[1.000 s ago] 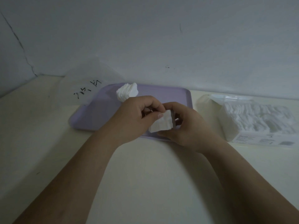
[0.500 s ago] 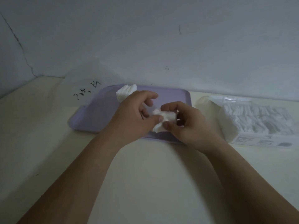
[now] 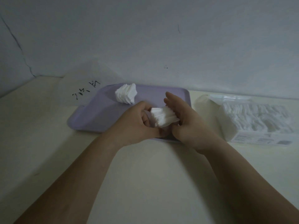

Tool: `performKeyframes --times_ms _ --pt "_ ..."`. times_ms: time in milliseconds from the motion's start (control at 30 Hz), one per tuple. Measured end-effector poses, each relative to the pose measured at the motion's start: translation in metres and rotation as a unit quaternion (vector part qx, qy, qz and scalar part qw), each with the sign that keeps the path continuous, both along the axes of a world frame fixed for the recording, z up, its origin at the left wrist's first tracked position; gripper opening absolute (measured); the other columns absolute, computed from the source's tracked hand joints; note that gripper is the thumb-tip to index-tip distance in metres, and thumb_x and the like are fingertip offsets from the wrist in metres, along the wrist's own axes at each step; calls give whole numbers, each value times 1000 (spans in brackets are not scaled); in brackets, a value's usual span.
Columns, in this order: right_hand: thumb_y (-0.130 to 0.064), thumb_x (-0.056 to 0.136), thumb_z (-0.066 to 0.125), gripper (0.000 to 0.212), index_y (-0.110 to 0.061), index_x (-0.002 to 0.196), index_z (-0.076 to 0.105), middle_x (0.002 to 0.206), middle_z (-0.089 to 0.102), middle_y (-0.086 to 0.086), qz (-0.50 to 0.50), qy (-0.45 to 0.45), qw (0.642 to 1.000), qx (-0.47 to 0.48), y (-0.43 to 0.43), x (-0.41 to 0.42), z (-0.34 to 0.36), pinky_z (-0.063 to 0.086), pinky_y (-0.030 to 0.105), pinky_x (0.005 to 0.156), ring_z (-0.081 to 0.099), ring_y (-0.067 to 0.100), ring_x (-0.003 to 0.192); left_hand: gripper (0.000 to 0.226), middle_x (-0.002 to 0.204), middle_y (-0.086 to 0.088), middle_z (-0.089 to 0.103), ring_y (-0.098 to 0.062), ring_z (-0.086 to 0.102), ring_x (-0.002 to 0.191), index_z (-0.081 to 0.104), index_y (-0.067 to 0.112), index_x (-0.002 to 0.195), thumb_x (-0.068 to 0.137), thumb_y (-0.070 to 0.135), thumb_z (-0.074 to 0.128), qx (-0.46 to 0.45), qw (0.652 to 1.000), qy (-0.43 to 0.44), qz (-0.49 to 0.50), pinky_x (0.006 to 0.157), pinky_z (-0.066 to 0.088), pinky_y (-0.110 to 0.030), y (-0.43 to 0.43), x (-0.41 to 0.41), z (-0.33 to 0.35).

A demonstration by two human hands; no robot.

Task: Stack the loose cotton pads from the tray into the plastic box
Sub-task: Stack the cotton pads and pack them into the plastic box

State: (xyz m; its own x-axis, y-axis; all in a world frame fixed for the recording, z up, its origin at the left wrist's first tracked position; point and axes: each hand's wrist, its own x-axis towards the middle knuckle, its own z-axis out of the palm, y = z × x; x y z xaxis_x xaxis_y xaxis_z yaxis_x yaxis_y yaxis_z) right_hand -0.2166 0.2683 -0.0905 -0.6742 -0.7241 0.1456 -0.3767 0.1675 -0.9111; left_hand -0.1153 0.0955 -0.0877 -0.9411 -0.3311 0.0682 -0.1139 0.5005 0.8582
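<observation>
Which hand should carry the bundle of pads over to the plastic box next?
Probably the right hand: it lies on the side of the bundle of pads nearest the plastic box, its fingers flat against the bundle. The left hand would have to cross over it.

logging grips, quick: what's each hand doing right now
Left hand: closed, fingers curled on the stack of cotton pads.
Right hand: open, straight fingers pressed flat against the same stack.
</observation>
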Motion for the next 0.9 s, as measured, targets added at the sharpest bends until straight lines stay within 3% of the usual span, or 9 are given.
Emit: performKeyframes --times_ms 67,233,367,433,500,633,700,800,900 --pt "-4 62 51 104 -28 160 30 160 42 -3 -3 -45 999 -6 -2 2 1 38 26 118 40 4 146 57 62 8 51 -5 43 53 67 27 109 64 38 99 5 1000 0 -12 52 36 -20 -1 -1 1" --pt "4 69 58 97 -26 159 35 159 44 0 -41 -94 994 -25 -8 1 -6 40 39 120 46 8 142 43 56 15 46 -5 38 52 70 21 101 69 33 97 2 1000 7 -24 53 34 -25 -2 -3 -2" --pt "-3 65 55 100 -26 161 33 159 43 -4 -47 -122 991 -30 -16 3 -9 51 38 109 50 11 137 38 79 8 75 -15 68 66 68 24 103 75 22 92 21 999 0 -40 66 53 -36 4 -3 -2" --pt "-6 60 51 105 -27 161 32 158 42 -6 -43 -153 986 -52 -18 6 -7 52 35 103 50 12 137 41 91 5 79 -10 74 78 65 26 107 77 17 91 36 998 -3 -43 71 57 -28 5 -3 -2" --pt "-5 57 50 108 -26 162 31 160 40 -3 -40 -177 981 -74 -18 7 -5 49 37 108 47 15 141 41 87 9 78 -5 72 72 64 26 106 77 16 91 48 998 1 -38 65 52 -22 5 -3 -1" --pt "1 55 44 110 -24 162 30 162 39 2 -21 -206 974 -92 -17 4 -5 49 42 109 47 19 143 34 77 19 72 -1 64 63 60 33 95 77 32 89 -43 999 -4 -1 62 46 -24 10 -6 -3" --pt "3 60 57 107 -24 161 32 152 49 2 -19 -190 978 -89 -14 0 -7 54 44 106 57 17 133 32 78 10 75 -6 66 64 61 31 96 79 28 88 -19 1000 16 -1 61 49 -32 9 -6 -4" --pt "7 72 82 102 -25 158 36 127 63 -2 -35 -72 996 -30 -5 -10 -10 56 37 102 67 15 114 38 77 -7 72 -13 60 61 61 22 99 76 25 91 2 999 35 4 59 50 -39 5 -4 -2" --pt "13 79 77 91 -24 154 42 110 66 -8 -45 -12 999 -11 -1 -15 -13 53 33 101 69 10 106 48 78 7 63 -6 54 63 59 26 101 68 31 94 -20 999 18 16 63 46 -31 0 -2 -5"
